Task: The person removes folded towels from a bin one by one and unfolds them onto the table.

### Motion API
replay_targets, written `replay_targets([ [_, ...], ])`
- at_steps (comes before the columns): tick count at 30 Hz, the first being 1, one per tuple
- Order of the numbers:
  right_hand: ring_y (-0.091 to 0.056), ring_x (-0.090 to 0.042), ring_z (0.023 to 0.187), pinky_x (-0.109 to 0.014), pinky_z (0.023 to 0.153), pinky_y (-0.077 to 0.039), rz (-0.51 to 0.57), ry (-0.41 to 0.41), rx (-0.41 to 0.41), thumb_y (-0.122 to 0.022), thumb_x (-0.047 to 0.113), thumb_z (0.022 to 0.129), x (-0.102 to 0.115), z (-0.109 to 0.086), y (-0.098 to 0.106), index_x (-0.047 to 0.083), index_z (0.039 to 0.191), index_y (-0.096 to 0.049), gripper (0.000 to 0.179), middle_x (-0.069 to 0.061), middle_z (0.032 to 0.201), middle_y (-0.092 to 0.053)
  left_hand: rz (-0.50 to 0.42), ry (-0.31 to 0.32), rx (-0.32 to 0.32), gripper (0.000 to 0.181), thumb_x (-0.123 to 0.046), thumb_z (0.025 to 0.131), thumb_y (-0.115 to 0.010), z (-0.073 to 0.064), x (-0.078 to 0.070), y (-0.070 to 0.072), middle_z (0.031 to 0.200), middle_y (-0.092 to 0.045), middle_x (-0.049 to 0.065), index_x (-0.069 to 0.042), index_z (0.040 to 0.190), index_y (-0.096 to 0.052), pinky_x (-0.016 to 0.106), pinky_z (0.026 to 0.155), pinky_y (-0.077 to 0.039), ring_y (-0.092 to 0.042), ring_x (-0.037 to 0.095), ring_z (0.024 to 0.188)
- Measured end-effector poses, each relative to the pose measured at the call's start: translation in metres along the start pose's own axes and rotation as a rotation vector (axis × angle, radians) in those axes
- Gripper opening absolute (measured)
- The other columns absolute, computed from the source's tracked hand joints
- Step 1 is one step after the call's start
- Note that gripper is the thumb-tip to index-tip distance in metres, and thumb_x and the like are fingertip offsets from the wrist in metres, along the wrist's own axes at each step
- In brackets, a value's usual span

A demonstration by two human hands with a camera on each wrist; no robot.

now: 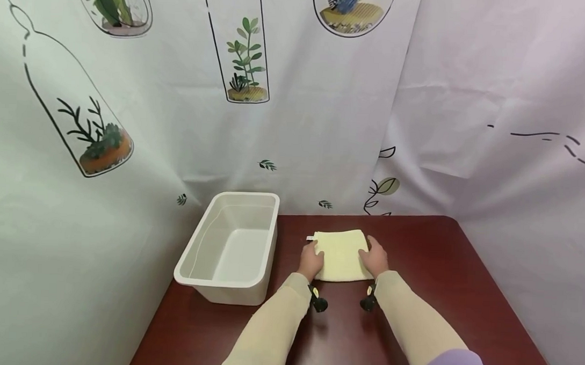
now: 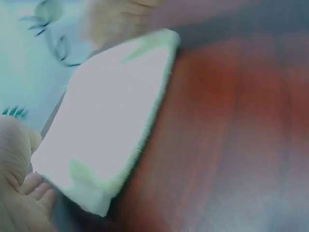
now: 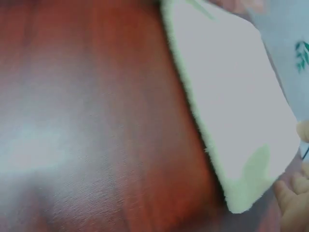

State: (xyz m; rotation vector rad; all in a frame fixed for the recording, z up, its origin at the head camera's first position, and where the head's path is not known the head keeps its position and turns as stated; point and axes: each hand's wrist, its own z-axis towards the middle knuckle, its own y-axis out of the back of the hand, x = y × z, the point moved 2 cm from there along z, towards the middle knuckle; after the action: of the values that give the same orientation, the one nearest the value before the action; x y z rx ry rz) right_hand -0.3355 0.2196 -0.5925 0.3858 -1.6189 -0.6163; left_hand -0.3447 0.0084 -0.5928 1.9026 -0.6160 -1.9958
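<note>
A folded pale yellow towel (image 1: 340, 256) is held between both hands over the far middle of the table. My left hand (image 1: 311, 261) grips its left side, with the thumb on top and the other fingers partly hidden. At the opposite side, my right hand (image 1: 376, 257) pinches the edge in the same way. A small white tag (image 1: 310, 238) sticks out at the towel's upper left corner. In the left wrist view the towel (image 2: 106, 116) looks washed out, and its near edge casts a dark shadow on the tabletop. The right wrist view shows the towel (image 3: 231, 92) nearly flat.
A white plastic bin (image 1: 265, 283) stands on the left part of the dark red-brown table (image 1: 439, 273). Behind the table hangs a white curtain (image 1: 313, 151) printed with plants in jars. Small black wrist cameras (image 1: 319, 303) hang below both wrists.
</note>
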Motion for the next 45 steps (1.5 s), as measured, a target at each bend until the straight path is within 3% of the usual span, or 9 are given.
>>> replay_targets([
  [5,-0.043,-0.047,0.137,-0.057,0.109,-0.040,0.185,-0.140,-0.036,-0.054,0.009,0.098,-0.003,0.002,0.006,-0.006,0.155,-0.028,0.064,-0.035,0.148,-0.043,-0.294,0.148,-0.058,0.045,0.000,0.100,-0.050,0.003,0.003,0.004,0.141,-0.051,0.034,0.013,0.143,-0.046,0.052,0.104,-0.047,-0.050,0.045,0.132],
  [12,-0.053,-0.044,0.128,-0.055,0.104,-0.045,0.236,-0.226,-0.069,-0.058,0.014,0.096,-0.006,0.003,0.005,-0.005,0.153,-0.035,0.064,-0.032,0.139,-0.053,-0.415,0.248,-0.071,0.045,-0.003,0.099,-0.055,0.005,0.000,0.006,0.135,-0.056,0.032,0.012,0.141,-0.049,0.050,0.100,-0.050,-0.056,0.044,0.125],
  [18,-0.049,-0.044,0.131,-0.055,0.106,-0.043,0.234,-0.218,0.002,-0.051,0.012,0.097,-0.004,0.006,0.005,-0.010,0.148,-0.043,0.055,-0.033,0.144,-0.048,-0.352,0.309,0.021,0.044,-0.010,0.100,-0.061,0.005,0.000,0.004,0.140,-0.054,0.028,0.010,0.139,-0.054,0.049,0.104,-0.048,-0.051,0.043,0.131],
  [27,-0.057,-0.034,0.110,-0.047,0.091,-0.051,0.260,-0.243,0.053,-0.050,0.016,0.097,-0.003,0.009,0.002,-0.008,0.136,-0.056,0.046,-0.028,0.136,-0.055,-0.329,0.328,0.013,0.028,-0.008,0.096,-0.064,0.006,0.002,0.002,0.119,-0.066,0.024,0.008,0.119,-0.068,0.044,0.094,-0.054,-0.063,0.037,0.113],
  [31,-0.057,-0.032,0.106,-0.043,0.088,-0.051,0.280,-0.255,0.081,-0.049,0.017,0.098,-0.005,0.012,0.004,-0.007,0.137,-0.053,0.046,-0.027,0.135,-0.053,-0.303,0.354,0.050,0.020,-0.009,0.095,-0.066,0.006,0.004,0.002,0.097,-0.067,0.013,0.005,0.108,-0.070,0.034,0.080,-0.055,-0.064,0.023,0.088],
  [34,-0.055,-0.032,0.106,-0.043,0.088,-0.050,0.287,-0.265,0.112,-0.046,0.017,0.099,-0.005,0.013,0.004,-0.007,0.141,-0.048,0.048,-0.027,0.137,-0.050,-0.282,0.353,0.095,0.009,-0.006,0.093,-0.067,0.007,0.005,0.003,0.073,-0.054,0.002,0.000,0.087,-0.065,0.028,0.062,-0.046,-0.049,0.014,0.064],
  [37,-0.052,-0.034,0.112,-0.047,0.094,-0.048,0.279,-0.275,0.148,-0.044,0.018,0.101,-0.003,0.012,0.003,-0.007,0.145,-0.043,0.051,-0.027,0.142,-0.046,-0.260,0.332,0.132,0.022,-0.002,0.092,-0.065,0.008,0.004,0.004,0.063,-0.042,0.000,-0.005,0.074,-0.054,0.027,0.055,-0.038,-0.038,0.013,0.055],
  [42,-0.045,-0.039,0.125,-0.053,0.106,-0.040,0.266,-0.271,0.171,-0.041,0.018,0.103,0.002,0.010,-0.001,-0.006,0.149,-0.036,0.052,-0.029,0.149,-0.038,-0.227,0.294,0.106,0.006,0.000,0.091,-0.066,0.011,0.005,0.005,0.080,-0.056,0.005,0.005,0.090,-0.064,0.027,0.062,-0.048,-0.053,0.014,0.067],
  [45,-0.042,-0.038,0.129,-0.054,0.109,-0.038,0.264,-0.266,0.168,-0.040,0.017,0.104,0.003,0.010,-0.004,-0.005,0.149,-0.036,0.051,-0.028,0.151,-0.036,-0.216,0.298,0.085,0.021,-0.002,0.093,-0.065,0.014,0.007,0.003,0.099,-0.062,0.011,0.011,0.109,-0.065,0.032,0.074,-0.054,-0.060,0.018,0.084],
])
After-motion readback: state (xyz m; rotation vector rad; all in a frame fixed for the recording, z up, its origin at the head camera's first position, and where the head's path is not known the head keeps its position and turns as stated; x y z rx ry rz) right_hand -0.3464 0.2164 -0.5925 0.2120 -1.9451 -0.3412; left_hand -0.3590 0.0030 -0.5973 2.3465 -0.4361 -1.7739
